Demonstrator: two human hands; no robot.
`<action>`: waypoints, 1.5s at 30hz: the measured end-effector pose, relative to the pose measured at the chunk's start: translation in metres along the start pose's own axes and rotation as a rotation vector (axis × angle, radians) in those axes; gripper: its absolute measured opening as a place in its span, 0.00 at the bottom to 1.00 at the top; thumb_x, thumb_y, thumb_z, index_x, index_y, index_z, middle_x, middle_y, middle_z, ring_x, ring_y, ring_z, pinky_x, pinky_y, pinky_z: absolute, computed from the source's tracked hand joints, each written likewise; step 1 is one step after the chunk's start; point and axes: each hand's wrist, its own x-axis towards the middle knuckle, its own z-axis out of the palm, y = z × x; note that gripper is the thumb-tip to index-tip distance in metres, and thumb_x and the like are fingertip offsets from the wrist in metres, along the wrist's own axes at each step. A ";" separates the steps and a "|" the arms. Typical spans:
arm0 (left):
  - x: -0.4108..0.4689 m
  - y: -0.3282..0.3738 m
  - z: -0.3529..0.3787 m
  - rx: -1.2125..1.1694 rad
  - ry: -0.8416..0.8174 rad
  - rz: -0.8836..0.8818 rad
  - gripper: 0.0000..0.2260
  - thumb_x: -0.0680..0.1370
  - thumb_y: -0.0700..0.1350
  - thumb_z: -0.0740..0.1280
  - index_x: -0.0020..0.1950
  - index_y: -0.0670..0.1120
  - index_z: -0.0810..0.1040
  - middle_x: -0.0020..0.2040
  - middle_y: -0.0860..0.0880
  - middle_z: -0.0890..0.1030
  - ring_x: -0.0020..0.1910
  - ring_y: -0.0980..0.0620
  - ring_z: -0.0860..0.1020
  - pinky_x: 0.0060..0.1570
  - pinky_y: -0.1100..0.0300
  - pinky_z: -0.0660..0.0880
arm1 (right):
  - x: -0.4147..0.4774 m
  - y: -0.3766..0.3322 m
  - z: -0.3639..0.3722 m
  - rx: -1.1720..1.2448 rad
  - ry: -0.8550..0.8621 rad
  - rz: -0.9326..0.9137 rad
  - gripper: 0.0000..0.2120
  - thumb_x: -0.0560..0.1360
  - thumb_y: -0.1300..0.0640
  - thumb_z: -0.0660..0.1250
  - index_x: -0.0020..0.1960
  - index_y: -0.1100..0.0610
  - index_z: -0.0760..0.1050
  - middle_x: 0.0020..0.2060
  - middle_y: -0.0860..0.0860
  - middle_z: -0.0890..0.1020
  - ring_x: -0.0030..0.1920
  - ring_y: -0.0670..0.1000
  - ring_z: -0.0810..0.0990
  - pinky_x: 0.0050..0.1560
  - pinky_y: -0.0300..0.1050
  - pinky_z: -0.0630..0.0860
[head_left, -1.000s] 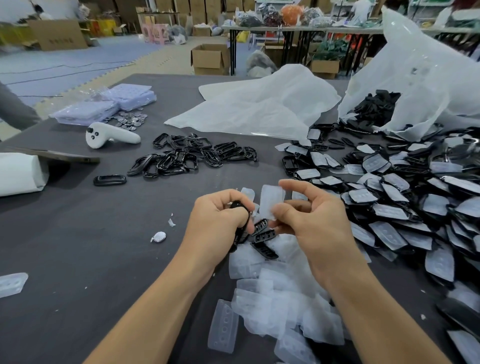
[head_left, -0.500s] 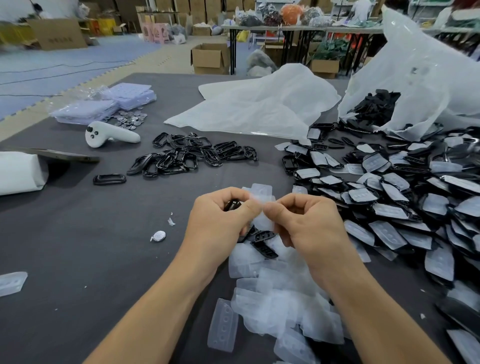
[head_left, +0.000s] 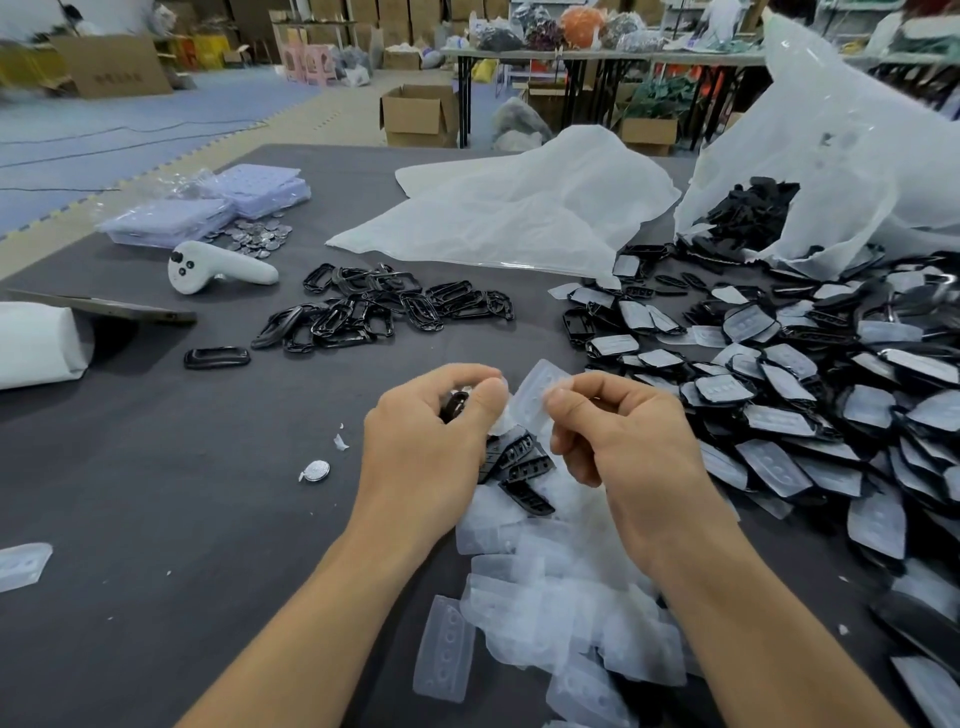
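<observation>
My left hand (head_left: 426, 441) grips a small black plastic part (head_left: 454, 405), its fingers curled round it. Beside it, my right hand (head_left: 628, 441) pinches the edge of a translucent film pad (head_left: 535, 389) between thumb and forefinger. The pad stands between the two hands, touching the left thumb's tip. Below the hands lie a few black slotted parts (head_left: 524, 467) and a heap of peeled translucent pads (head_left: 561, 587).
A large pile of black parts with film (head_left: 779, 395) fills the right side. Black frames (head_left: 379, 306) lie heaped ahead, one alone (head_left: 215, 357). White controller (head_left: 218, 267), coin-like discs (head_left: 260, 239), white plastic bags (head_left: 519, 208), a white roll (head_left: 36, 343) and a small disc (head_left: 316, 471) sit on the grey table (head_left: 156, 493).
The hands first came together with the pad hidden between the fingertips, then drew slightly apart. The pad now shows again between them, lifted by the right hand.
</observation>
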 end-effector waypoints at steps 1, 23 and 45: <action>-0.001 0.002 0.001 -0.047 -0.039 0.027 0.10 0.70 0.62 0.69 0.48 0.64 0.85 0.27 0.58 0.78 0.26 0.60 0.73 0.30 0.68 0.70 | 0.000 0.000 0.000 -0.003 -0.006 -0.001 0.09 0.78 0.65 0.71 0.39 0.58 0.81 0.27 0.56 0.78 0.23 0.48 0.68 0.23 0.36 0.65; -0.004 0.003 0.004 -0.130 -0.192 -0.038 0.05 0.72 0.47 0.76 0.36 0.54 0.85 0.24 0.55 0.73 0.24 0.56 0.68 0.26 0.67 0.66 | -0.002 -0.002 0.001 -0.014 0.041 -0.101 0.10 0.75 0.67 0.73 0.38 0.56 0.86 0.28 0.48 0.82 0.28 0.42 0.75 0.31 0.31 0.72; -0.005 0.010 0.002 -0.244 -0.107 -0.027 0.04 0.67 0.50 0.76 0.40 0.52 0.87 0.26 0.53 0.72 0.27 0.53 0.67 0.29 0.63 0.67 | -0.008 -0.004 0.007 0.132 0.074 -0.039 0.11 0.74 0.72 0.72 0.40 0.58 0.78 0.34 0.58 0.83 0.34 0.53 0.83 0.42 0.46 0.84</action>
